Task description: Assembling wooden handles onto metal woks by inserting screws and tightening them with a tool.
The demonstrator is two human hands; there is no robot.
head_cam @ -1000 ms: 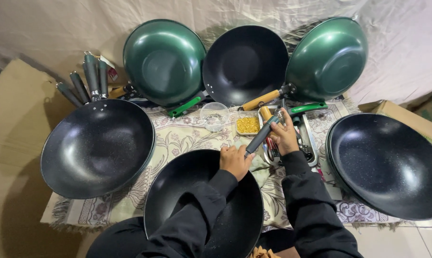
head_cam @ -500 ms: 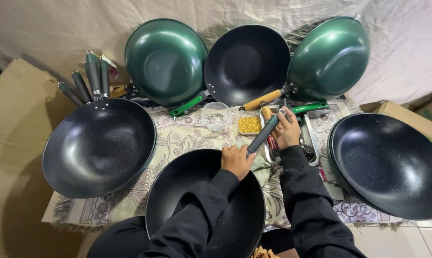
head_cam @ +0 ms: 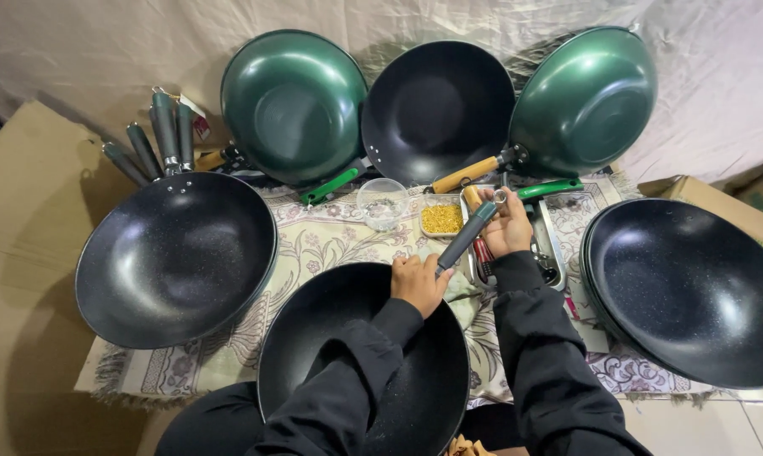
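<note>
A: What are the two hands on?

B: The left hand is curled shut at the far rim of the near black wok, right where the grey handle meets the pan. The right hand is closed around the far end of that same handle, fingers wrapped about its tip.

A: So the handle runs between them?

B: Yes, it slants from the near left up to the far right, left hand at the low end, right hand at the high end. The wok itself sits nearest the person, in the middle, partly over the dark sleeves.

A: What lies just past the hands?

B: A small tray of yellow bits and a clear plastic cup to its left, both on the patterned cloth. A metal tray sits under and to the right of the right hand.

A: And the other pans?

B: A large black wok on the left with a bundle of grey handles beyond it, another black wok on the right. At the far side, leaning upright: a green wok, a black wok with a wooden handle, and a second green wok.
</note>
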